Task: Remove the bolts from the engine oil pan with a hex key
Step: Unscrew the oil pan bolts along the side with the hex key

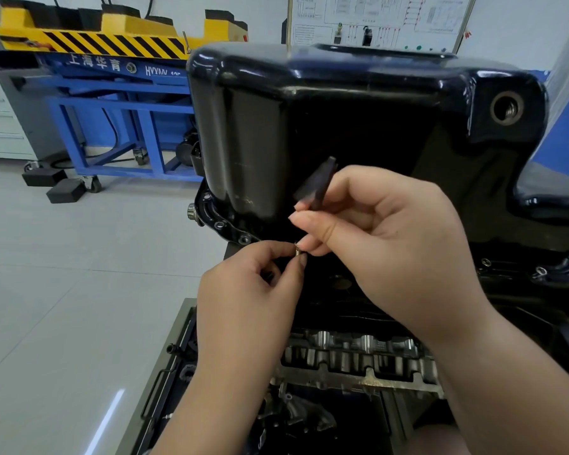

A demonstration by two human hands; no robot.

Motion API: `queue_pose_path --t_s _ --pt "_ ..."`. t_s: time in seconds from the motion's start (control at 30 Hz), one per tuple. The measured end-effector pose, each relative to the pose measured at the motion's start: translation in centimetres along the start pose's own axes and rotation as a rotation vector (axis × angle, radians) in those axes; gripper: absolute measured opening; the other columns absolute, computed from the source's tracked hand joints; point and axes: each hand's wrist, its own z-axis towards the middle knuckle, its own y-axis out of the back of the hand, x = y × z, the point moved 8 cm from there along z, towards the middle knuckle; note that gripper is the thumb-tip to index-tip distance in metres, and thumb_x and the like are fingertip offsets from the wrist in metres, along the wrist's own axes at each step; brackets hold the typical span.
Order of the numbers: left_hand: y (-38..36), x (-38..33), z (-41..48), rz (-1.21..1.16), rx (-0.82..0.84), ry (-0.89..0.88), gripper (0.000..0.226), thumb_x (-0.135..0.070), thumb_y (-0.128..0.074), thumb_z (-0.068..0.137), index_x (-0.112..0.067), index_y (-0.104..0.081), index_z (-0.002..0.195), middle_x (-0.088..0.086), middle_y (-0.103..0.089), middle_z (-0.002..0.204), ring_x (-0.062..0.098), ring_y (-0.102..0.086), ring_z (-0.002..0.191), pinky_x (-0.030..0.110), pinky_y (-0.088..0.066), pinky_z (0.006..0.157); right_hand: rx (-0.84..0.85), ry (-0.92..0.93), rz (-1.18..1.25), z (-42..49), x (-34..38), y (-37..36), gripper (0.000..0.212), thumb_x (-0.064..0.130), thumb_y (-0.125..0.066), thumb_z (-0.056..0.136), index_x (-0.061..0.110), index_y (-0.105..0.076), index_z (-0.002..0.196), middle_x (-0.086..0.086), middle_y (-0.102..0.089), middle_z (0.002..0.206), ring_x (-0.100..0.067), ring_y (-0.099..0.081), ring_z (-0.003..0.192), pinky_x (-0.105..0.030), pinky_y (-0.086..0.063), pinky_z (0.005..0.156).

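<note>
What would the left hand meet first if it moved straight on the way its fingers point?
Probably the right hand's fingertips, just beyond the bolt the left hand pinches; oil pan behind, depth unclear.

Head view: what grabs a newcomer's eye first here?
The glossy black oil pan fills the upper centre, with an open threaded drain hole at its upper right. In front of it, mid-frame, the right hand grips a dark hex key, while the left hand pinches a small silver bolt just below. Behind, at upper left, stands a yellow-and-blue lift with hazard stripes.
</note>
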Motion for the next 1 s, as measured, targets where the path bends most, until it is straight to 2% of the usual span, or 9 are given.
queue_pose_path --t_s 0.1,0.2,0.33,0.43,0.53,0.63,0.77,0.87,1.0 --pt "0.0 0.0 0.0 0.008 0.007 -0.004 0.012 -0.035 -0.067 0.073 -0.041 -0.064 0.064 -0.013 -0.057 0.060 0.001 -0.048 0.050 0.009 -0.035 0.048 -0.004 -0.022 0.026 0.1 -0.2 -0.2 0.014 0.008 -0.073 0.079 0.002 -0.061 0.076 -0.007 -0.069 0.071 -0.012 -0.070 0.063 -0.032 -0.058 0.059" --pt "0.0 -0.1 0.0 0.016 0.014 -0.012 0.015 -0.033 -0.067 0.074 -0.041 -0.062 0.062 -0.012 -0.057 0.060 0.001 -0.048 0.049 0.009 -0.035 0.047 -0.012 -0.047 0.049 0.1 -0.6 -0.2 0.018 0.010 -0.072 0.080 -0.002 -0.059 0.081 -0.006 -0.069 0.071 -0.012 -0.071 0.063 -0.033 -0.059 0.059" --pt "0.0 0.1 0.0 0.018 0.027 0.014 0.010 -0.032 -0.069 0.074 -0.037 -0.066 0.066 -0.011 -0.057 0.060 0.003 -0.047 0.048 0.011 -0.035 0.047 0.044 -0.029 0.054 -0.2 -0.6 -0.4 0.009 0.011 -0.060 0.089 0.011 -0.059 0.098 -0.006 -0.069 0.079 -0.013 -0.071 0.071 -0.033 -0.059 0.065" --pt "-0.1 0.2 0.1 0.016 0.044 0.023 0.008 -0.033 -0.067 0.074 -0.036 -0.066 0.067 -0.010 -0.057 0.059 0.004 -0.047 0.048 0.012 -0.035 0.046 0.061 0.000 0.022 -0.4 -0.4 -0.6 0.020 0.009 -0.052 0.092 0.015 -0.063 0.108 -0.001 -0.069 0.084 -0.013 -0.071 0.075 -0.027 -0.058 0.068" --pt "-0.1 0.0 0.1 0.010 0.065 0.012 0.008 -0.032 -0.067 0.073 -0.038 -0.066 0.067 -0.010 -0.056 0.058 0.003 -0.048 0.048 0.011 -0.035 0.046 0.025 0.000 0.023 -0.2 -0.4 -0.4 0.013 0.006 -0.057 0.091 0.011 -0.068 0.096 -0.001 -0.070 0.081 -0.012 -0.071 0.072 -0.024 -0.058 0.064" --pt "-0.1 -0.1 0.1 0.004 0.069 0.004 0.010 -0.032 -0.067 0.073 -0.041 -0.066 0.068 -0.011 -0.057 0.060 0.002 -0.048 0.049 0.009 -0.036 0.047 -0.023 -0.011 0.040 -0.1 -0.4 -0.1 0.003 0.007 -0.067 0.085 0.008 -0.068 0.083 -0.004 -0.070 0.075 -0.011 -0.071 0.066 -0.028 -0.059 0.060" --pt "0.0 -0.4 0.1 0.008 0.059 -0.017 0.024 -0.028 -0.069 0.073 -0.047 -0.059 0.063 -0.012 -0.059 0.066 0.002 -0.051 0.053 0.009 -0.037 0.048 -0.084 -0.007 -0.025 0.0 -0.2 0.2 0.014 0.012 -0.074 0.079 0.004 -0.063 0.075 -0.006 -0.068 0.068 -0.011 -0.070 0.062 -0.032 -0.058 0.057" --pt "0.1 -0.4 0.1 0.005 0.056 -0.024 0.018 -0.030 -0.068 0.072 -0.044 -0.061 0.063 -0.010 -0.059 0.064 0.002 -0.050 0.051 0.009 -0.036 0.048 -0.105 0.005 -0.057 -0.1 0.1 0.2 0.018 0.014 -0.075 0.078 0.002 -0.062 0.073 -0.005 -0.067 0.065 -0.009 -0.069 0.061 -0.030 -0.057 0.056" --pt "0.7 -1.1 0.0 -0.070 0.004 -0.086 0.008 -0.035 -0.072 0.074 -0.039 -0.065 0.075 -0.003 -0.055 0.058 0.002 -0.046 0.047 0.009 -0.034 0.046 -0.125 0.005 -0.082 -0.2 0.2 0.3 0.019 0.015 -0.075 0.078 0.004 -0.061 0.072 -0.004 -0.067 0.064 -0.011 -0.069 0.061 -0.031 -0.057 0.056"
